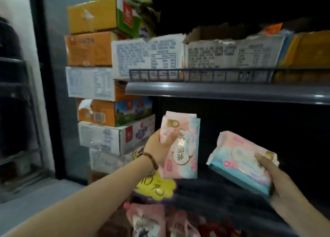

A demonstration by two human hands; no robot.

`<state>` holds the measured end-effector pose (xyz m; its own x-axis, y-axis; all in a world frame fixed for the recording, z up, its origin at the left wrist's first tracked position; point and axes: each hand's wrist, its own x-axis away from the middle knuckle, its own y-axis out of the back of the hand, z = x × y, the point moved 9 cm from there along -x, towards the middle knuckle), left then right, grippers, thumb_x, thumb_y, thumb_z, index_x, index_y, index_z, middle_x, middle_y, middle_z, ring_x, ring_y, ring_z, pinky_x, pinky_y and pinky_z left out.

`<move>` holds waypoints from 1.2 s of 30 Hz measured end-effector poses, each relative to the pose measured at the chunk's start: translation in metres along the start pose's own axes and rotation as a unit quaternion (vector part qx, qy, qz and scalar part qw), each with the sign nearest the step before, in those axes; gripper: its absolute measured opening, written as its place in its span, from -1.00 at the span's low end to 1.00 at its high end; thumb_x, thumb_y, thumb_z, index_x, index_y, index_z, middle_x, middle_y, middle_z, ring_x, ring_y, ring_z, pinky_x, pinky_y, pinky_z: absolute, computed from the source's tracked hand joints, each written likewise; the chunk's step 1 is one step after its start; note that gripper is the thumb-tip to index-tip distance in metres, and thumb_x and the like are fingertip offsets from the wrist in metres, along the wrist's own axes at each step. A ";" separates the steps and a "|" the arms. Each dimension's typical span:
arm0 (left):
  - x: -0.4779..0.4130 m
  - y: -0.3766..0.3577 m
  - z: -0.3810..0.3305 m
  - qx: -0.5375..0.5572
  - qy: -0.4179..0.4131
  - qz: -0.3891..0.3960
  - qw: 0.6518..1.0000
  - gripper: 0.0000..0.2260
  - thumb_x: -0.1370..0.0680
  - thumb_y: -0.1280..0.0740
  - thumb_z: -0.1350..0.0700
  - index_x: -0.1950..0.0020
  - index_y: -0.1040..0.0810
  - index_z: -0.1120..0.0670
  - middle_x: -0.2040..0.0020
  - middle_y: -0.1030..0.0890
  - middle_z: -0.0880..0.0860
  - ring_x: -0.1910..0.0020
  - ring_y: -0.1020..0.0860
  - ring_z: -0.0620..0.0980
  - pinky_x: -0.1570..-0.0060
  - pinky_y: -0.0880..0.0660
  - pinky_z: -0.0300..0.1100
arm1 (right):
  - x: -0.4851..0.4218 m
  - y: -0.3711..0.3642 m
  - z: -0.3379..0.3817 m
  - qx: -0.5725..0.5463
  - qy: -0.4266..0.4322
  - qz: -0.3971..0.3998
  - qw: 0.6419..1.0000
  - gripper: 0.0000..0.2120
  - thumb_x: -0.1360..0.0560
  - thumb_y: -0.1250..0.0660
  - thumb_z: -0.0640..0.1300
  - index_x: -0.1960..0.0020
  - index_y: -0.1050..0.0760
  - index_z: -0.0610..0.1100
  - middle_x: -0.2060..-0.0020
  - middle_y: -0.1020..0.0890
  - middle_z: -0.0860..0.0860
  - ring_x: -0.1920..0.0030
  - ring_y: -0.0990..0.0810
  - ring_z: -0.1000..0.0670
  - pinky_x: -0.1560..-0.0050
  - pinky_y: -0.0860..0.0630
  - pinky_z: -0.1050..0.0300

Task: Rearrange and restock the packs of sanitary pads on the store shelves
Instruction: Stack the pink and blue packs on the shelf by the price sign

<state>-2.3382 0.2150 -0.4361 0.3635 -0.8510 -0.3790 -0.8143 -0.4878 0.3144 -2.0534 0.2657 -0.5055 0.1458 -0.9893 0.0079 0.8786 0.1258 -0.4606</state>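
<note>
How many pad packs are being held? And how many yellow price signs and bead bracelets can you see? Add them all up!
Pad packs held: 2, the left pack and the right pack
Yellow price sign: 1
Bead bracelet: 1
Total: 4

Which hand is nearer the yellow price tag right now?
Left. The left hand, holding an upright pink pack, is just above the yellow price tag. The right hand, holding a tilted pack, is well off to the tag's right.
</note>
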 end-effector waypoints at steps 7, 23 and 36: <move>0.157 0.005 0.059 0.156 0.188 -0.078 0.967 -0.69 -0.58 -0.18 -0.17 0.10 -0.54 0.03 0.14 -0.65 0.05 0.16 -0.60 0.00 0.12 -0.57 -0.15 | 0.138 -0.035 -0.062 -0.100 -0.132 0.020 0.986 -0.71 -0.48 -0.35 0.04 -0.12 -0.53 -0.11 0.18 -0.72 -0.15 0.26 -0.71 -0.12 0.40 -0.64 -0.03; 0.308 -0.063 0.136 0.411 0.222 0.021 0.884 -0.35 -0.23 -0.50 -0.34 -0.23 -0.52 -0.08 -0.18 -0.62 0.10 -0.18 -0.58 0.13 -0.19 -0.47 0.13 | 0.232 0.015 -0.205 0.017 -0.177 -0.152 0.972 -0.45 -0.51 -0.32 0.16 -0.37 -0.36 -0.12 -0.04 -0.65 -0.15 0.09 -0.68 -0.15 0.48 -0.55 0.14; 0.330 -0.007 0.188 0.429 0.339 -0.048 0.836 -0.10 -0.14 -0.47 -0.43 -0.37 -0.42 -0.02 -0.21 -0.61 0.11 -0.14 -0.60 0.16 -0.16 -0.51 0.13 | 0.230 -0.064 -0.241 0.075 -0.229 0.138 0.961 -0.53 -0.29 -0.42 0.06 -0.17 -0.56 -0.03 0.04 -0.72 0.05 0.07 -0.70 0.07 0.01 -0.59 0.10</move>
<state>-2.2980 -0.0260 -0.7268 0.3808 -0.8727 0.3056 -0.6857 -0.4882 -0.5399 -2.1861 0.0117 -0.6881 0.5374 -0.7844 0.3097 0.8284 0.4223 -0.3681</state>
